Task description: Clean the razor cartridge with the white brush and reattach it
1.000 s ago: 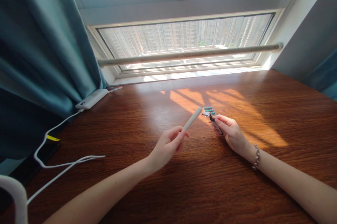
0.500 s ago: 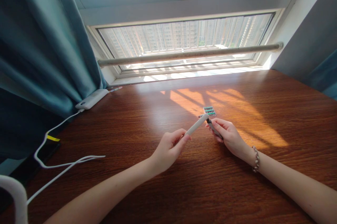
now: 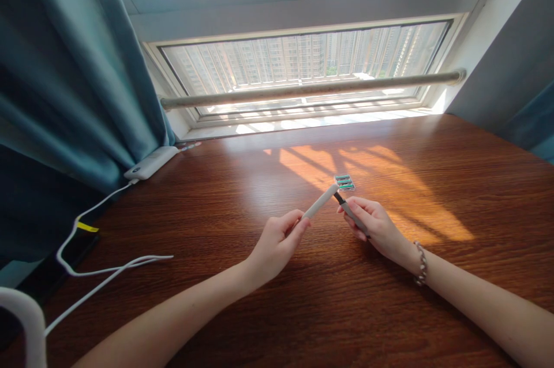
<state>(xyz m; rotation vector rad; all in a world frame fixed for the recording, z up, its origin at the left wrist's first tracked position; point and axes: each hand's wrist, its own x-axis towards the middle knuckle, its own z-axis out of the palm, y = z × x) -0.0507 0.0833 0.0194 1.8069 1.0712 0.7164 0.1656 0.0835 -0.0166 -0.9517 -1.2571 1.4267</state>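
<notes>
My left hand (image 3: 279,247) is closed around the lower end of a slim whitish stick (image 3: 319,202), which tilts up to the right. In my right hand (image 3: 374,221), fingers wrapped, is a grey handle (image 3: 352,217) with a dark narrow neck (image 3: 339,197). The neck's upper end meets or passes behind the far end of the stick; I cannot tell which. Just beyond them on the table lies a small clear tray (image 3: 345,182) with several green-striped bars that look like razor cartridges.
The brown wooden table (image 3: 208,201) reaches to the window sill. A white box-shaped device (image 3: 151,162) with a white cable (image 3: 97,206) sits at the left by the blue curtain (image 3: 82,56). A white curved bar (image 3: 30,316) stands at the lower left. Sunlight falls across the table's right side.
My right hand has shifted slightly down and right, and more of the dark neck shows. The stick has moved a little left. A small dark bit beyond the stick's end no longer shows.
</notes>
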